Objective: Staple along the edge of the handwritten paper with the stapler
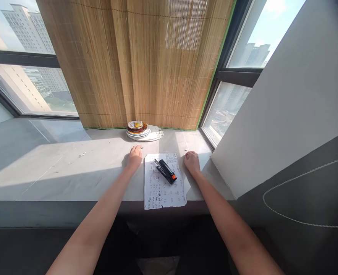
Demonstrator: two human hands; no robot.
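Observation:
My left hand [135, 157] rests on the pale window ledge [94, 168], left of a handwritten sheet of paper [151, 191]. Its fingers lie loosely forward and hold nothing; a tiny dark bit [141, 147] is by the fingertips. On the sheet's right side, my right hand [192, 162] lies with its fingers curled in, nothing visible in them. Between both hands, slim black tools [166, 172] lie slantwise on the paper, one with an orange end, one with a silvery tip. I cannot tell whether they are joined. Neither hand touches them.
Stacked small plates [137, 131] stand on a white oval dish [156, 133] at the back of the ledge. Behind hangs a bamboo blind [146, 68]. White scraps [82, 154] lie at left. A slanted wall [283, 95] and a beaded cord [295, 219] are at right.

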